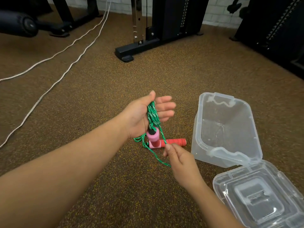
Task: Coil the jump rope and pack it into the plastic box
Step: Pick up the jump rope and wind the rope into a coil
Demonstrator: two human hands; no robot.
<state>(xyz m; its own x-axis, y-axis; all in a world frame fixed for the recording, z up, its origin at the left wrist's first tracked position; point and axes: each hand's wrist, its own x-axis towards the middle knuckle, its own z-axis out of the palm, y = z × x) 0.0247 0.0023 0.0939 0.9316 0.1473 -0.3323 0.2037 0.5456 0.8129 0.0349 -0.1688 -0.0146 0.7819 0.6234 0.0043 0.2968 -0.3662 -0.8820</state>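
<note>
My left hand point(146, 114) is raised palm-up above the floor, with green rope point(152, 115) looped over the palm and held under the thumb. A pink-capped handle point(153, 136) hangs from those loops just below the palm. The second handle point(174, 142), red with a pink end, lies on the carpet behind it. My right hand point(179, 162) pinches a strand of the green rope near the lying handle; a loose loop trails on the floor. The clear plastic box point(204, 145) stands open to the right, tipped on its side, with its lid point(256, 196) flat on the floor.
Speckled brown carpet point(98, 99) covers the floor. Black gym machine bases point(139, 46) stand at the back and right. Two white cords point(65, 69) run across the floor at the left. A dark padded roller point(18, 23) sits top left.
</note>
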